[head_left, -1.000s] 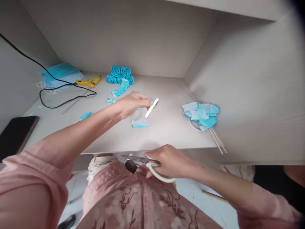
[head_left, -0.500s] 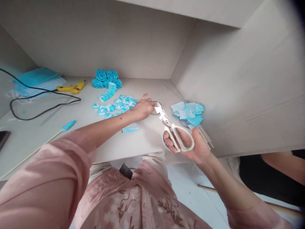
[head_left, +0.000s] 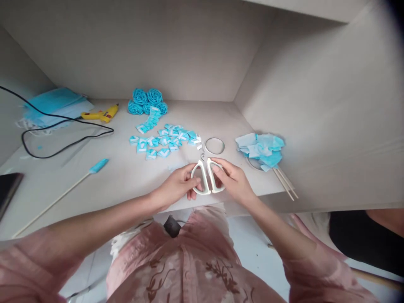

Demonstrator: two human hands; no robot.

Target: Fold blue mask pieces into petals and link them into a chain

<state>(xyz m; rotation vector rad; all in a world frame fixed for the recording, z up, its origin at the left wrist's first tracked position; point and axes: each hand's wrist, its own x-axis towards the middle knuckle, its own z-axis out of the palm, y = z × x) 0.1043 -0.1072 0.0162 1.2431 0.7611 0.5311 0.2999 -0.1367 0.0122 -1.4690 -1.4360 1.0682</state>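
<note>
White-looped metal scissors (head_left: 205,179)
Left hand (head_left: 179,184) and right hand (head_left: 236,179) grips each closed on one loop; thin silvery ring (head_left: 215,153) at one o'clock.

Without legible text or signs.
Shows no readable label or brand on white-handled metal scissors (head_left: 211,177), yellow plastic glue gun (head_left: 109,113) or dark flat rectangular phone (head_left: 9,189).

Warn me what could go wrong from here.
The white-handled metal scissors point toward small, folded, light-blue pieces and might nick or scatter some. The thin, round, grey ring near the scissors could get knocked aside. Thin, pale sticks jut past the pale tabletop's front edge, so a bump might dislodge them.
</note>
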